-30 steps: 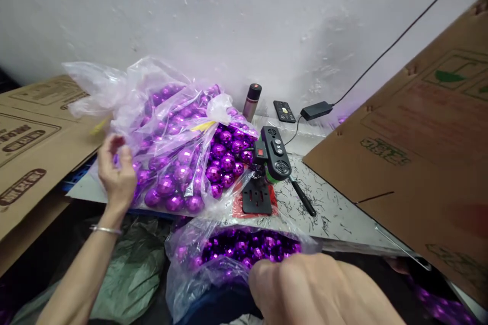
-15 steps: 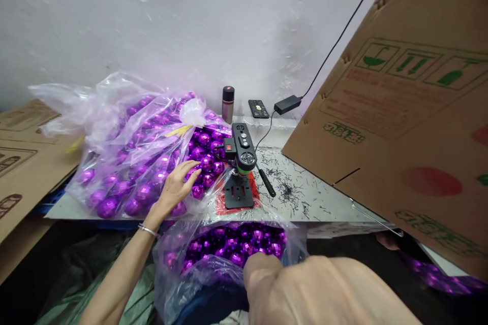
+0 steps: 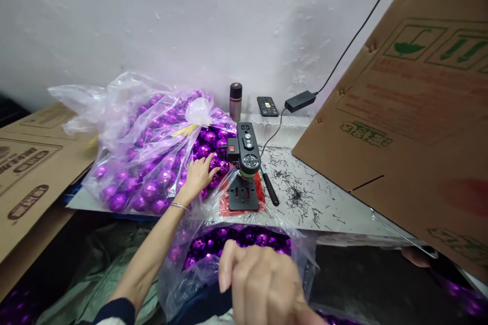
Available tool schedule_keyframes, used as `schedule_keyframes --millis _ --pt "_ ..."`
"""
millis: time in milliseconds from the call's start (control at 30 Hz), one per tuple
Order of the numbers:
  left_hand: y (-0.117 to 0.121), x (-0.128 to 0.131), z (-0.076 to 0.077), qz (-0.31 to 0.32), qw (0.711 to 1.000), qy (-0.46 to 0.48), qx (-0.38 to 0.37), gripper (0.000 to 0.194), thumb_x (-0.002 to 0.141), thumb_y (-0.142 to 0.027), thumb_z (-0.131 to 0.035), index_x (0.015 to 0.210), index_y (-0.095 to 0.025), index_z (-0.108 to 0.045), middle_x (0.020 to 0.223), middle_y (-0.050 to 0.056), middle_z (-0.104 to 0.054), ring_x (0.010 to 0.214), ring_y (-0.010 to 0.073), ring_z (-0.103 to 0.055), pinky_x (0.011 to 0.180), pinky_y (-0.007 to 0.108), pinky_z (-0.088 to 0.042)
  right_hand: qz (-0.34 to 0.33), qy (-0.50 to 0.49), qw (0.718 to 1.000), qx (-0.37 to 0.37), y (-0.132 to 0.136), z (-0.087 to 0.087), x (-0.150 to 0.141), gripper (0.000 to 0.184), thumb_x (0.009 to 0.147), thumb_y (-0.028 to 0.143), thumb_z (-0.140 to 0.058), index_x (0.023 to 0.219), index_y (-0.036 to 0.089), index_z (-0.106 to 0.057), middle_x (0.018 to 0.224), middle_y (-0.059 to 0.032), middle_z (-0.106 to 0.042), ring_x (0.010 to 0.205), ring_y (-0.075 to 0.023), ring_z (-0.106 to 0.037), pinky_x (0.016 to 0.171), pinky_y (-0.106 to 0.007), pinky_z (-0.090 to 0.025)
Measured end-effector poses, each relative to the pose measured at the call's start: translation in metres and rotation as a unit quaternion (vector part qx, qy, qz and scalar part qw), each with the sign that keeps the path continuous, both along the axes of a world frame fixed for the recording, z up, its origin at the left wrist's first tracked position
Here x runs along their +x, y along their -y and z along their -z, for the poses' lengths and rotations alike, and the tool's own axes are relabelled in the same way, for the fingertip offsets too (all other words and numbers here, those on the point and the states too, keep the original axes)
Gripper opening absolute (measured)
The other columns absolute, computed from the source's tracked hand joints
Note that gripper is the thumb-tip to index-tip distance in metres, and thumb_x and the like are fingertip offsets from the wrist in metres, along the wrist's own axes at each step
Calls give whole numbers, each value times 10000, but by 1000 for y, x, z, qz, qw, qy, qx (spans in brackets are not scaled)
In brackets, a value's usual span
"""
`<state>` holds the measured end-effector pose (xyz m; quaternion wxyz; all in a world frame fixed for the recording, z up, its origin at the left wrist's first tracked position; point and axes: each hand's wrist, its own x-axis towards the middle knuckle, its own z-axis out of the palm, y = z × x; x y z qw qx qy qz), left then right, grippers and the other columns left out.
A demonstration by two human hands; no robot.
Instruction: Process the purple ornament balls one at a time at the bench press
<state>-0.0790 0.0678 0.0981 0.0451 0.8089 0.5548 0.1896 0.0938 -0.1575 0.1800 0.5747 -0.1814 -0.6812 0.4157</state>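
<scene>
My left hand (image 3: 199, 175) reaches over the torn opening of a clear plastic bag (image 3: 125, 111) of shiny purple mirror-ball ornaments. Its thumb and fingers are apart, resting at the loose balls (image 3: 208, 137). My right hand (image 3: 263, 279) is close to the camera, its fingers curled closed; what they hold, if anything, is hidden. Behind it hangs a second open plastic bag (image 3: 173, 277), with faceted purple balls (image 3: 223, 236) inside. Just right of my left hand stands a small black machine (image 3: 248, 150) with a red switch, on a slotted black base plate (image 3: 244, 198).
Small dark pins (image 3: 295, 195) litter the white table (image 3: 331, 213). A black-handled tool (image 3: 270, 190) lies by the machine. Behind are a bottle (image 3: 235, 104), a phone (image 3: 267, 106) and a power adapter (image 3: 300, 101). Cardboard boxes flank left (image 3: 34, 162) and right (image 3: 412, 137).
My left hand has moved right from the bag's left side to the loose balls at the opening. My right hand has shifted left and turned, still closed. The camera view has swung slightly.
</scene>
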Motion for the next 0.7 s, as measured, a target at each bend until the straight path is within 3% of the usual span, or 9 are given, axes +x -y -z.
schedule_keyframes --millis 67,167,200,267,333,367,433,533,700 --pt "-6 7 -5 -18 998 55 -28 533 946 -389 -717 1399 -133 -600 1226 210 -728 1168 367 -701 1029 500 -527 -45 -121 990 -62 1 18 -8 739 1055 684 -328 468 236 -351 416 84 -459 409 -67 -476 701 -299 -525" --pt "-7 4 -14 -65 954 281 -81 600 868 -405 -802 1381 -183 -584 1271 155 -712 1145 312 -704 965 424 -568 19 -144 981 -126 16 58 -1 657 1060 543 -476 496 229 -357 410 72 -449 419 -77 -422 684 -301 -485" --pt "-3 0 -17 -81 915 378 -116 608 855 -422 -809 1371 -195 -580 1262 133 -712 1102 284 -715 905 389 -590 43 -102 981 -157 22 73 6 647 1055 527 -496 500 225 -360 425 62 -470 447 -83 -437 698 -303 -483" --pt "11 -10 -23 -92 804 550 -206 577 854 -452 -797 1335 -207 -593 1195 99 -728 989 236 -738 773 323 -609 87 -39 973 -212 33 100 22 644 1060 537 -457 501 227 -378 457 27 -523 495 -104 -481 676 -304 -474" --pt "32 -18 -26 -80 700 649 -287 504 878 -469 -758 1290 -209 -628 1128 89 -751 918 215 -753 699 293 -614 126 -13 957 -261 40 118 38 655 1057 550 -447 490 226 -390 466 10 -532 520 -114 -503 632 -291 -457" --pt "43 -20 -27 -73 669 669 -315 474 897 -482 -728 1279 -213 -643 1117 92 -762 915 220 -761 691 299 -624 144 -5 947 -286 40 123 43 653 1050 560 -457 491 226 -401 477 4 -537 529 -117 -511 603 -284 -444" --pt "67 -16 -24 -60 656 667 -348 453 959 -519 -632 1309 -232 -647 1162 108 -776 974 250 -776 734 353 -657 165 7 934 -317 37 127 48 647 1027 590 -492 496 226 -426 489 1 -531 528 -121 -511 551 -277 -417" --pt "94 0 -12 -42 676 640 -362 502 1025 -572 -484 1409 -267 -593 1295 118 -754 1081 290 -777 862 476 -677 168 24 934 -315 25 121 45 638 1012 611 -508 508 225 -447 500 3 -531 530 -126 -516 547 -280 -420" --pt "109 33 23 -55 689 619 -374 504 967 -565 -594 1319 -206 -638 1206 137 -778 1042 284 -787 878 437 -668 145 106 945 -273 15 113 30 622 1047 567 -450 529 222 -463 548 -3 -574 578 -129 -551 612 -296 -438"
